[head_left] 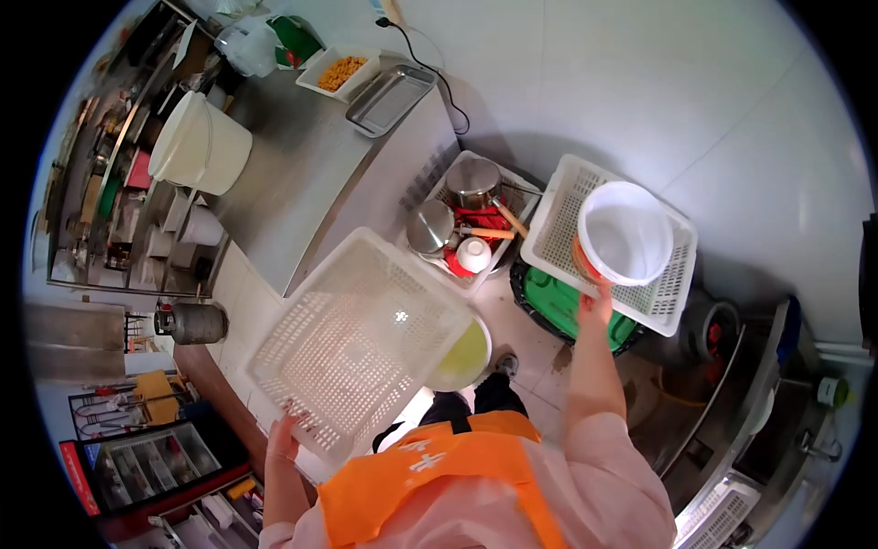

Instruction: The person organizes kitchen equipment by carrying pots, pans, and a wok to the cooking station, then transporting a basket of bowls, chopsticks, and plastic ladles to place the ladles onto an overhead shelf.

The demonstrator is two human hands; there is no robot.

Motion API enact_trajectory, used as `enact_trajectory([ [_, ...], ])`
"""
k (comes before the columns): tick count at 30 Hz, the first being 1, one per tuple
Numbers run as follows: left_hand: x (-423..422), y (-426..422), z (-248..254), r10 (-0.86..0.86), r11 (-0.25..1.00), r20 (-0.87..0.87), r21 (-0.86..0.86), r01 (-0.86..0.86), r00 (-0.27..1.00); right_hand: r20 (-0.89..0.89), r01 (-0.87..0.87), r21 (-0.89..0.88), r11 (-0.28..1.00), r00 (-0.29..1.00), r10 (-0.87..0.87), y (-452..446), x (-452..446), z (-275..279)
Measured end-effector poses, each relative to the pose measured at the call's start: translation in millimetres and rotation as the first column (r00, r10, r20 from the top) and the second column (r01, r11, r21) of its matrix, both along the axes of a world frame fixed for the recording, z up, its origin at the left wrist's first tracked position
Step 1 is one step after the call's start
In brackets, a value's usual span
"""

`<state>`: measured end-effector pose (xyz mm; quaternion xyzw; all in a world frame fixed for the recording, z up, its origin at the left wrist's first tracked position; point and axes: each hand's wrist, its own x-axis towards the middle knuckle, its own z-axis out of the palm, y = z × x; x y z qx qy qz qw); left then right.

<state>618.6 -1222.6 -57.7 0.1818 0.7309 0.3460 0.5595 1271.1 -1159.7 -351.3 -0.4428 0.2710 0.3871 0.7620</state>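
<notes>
My left hand [285,434] grips the near edge of a large white perforated plastic basket [352,343], which hangs tilted in front of me. My right hand [596,304] is closed at the lower side of a white plastic tub [631,224] with an orange-red patch on its side; some fingers are hidden. The tub's open mouth faces me. It is over a second white perforated basket [558,215] against the wall. Partly covered by the held basket is a round container with yellow-green contents [465,357].
A crate [437,197] holds metal pots and a white bottle. Below the second basket is a green-lidded black bin [549,297]. On the left, a steel counter [283,156] bears a white bucket [203,145] and a metal tray [391,99]. A gas cylinder [192,323] stands on the floor.
</notes>
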Motion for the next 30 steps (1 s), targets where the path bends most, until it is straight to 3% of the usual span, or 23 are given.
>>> enact_trajectory([
  [4,18.1,47.2,-24.4,-0.121,0.992,-0.020,-0.032,0.121,0.992,0.008,0.026,0.048,0.999,1.000,-0.027,-60.7,12.8,28.7],
  [9,72.7,117.5,-63.6,-0.365,0.931,0.008,-0.031,0.365,0.931,0.155,-0.090,0.043,0.995,0.984,0.083,-93.5,8.1,136.8],
  [12,128.1,152.9,-104.6,-0.502,0.863,0.040,-0.045,0.503,0.864,0.236,-0.164,0.092,0.982,0.962,0.138,-106.7,14.8,180.7],
  [16,251.6,171.7,-148.7,-0.676,0.729,0.139,-0.024,0.684,0.724,0.230,-0.130,-0.052,0.990,0.963,0.138,-134.6,28.9,232.1],
  [22,406.1,170.3,-186.9,-0.736,0.658,0.305,0.107,0.746,0.605,0.234,-0.140,-0.060,0.988,0.961,0.150,-182.3,43.2,222.1],
  [27,455.5,163.7,-234.3,-0.765,0.618,0.294,0.082,0.782,0.573,0.188,-0.134,-0.116,0.984,0.970,0.154,-188.4,18.0,196.3],
  [30,478.7,160.0,-236.6,-0.765,0.605,0.344,0.097,0.790,0.544,0.187,-0.194,-0.201,0.960,0.954,0.232,-192.4,20.0,181.1],
])
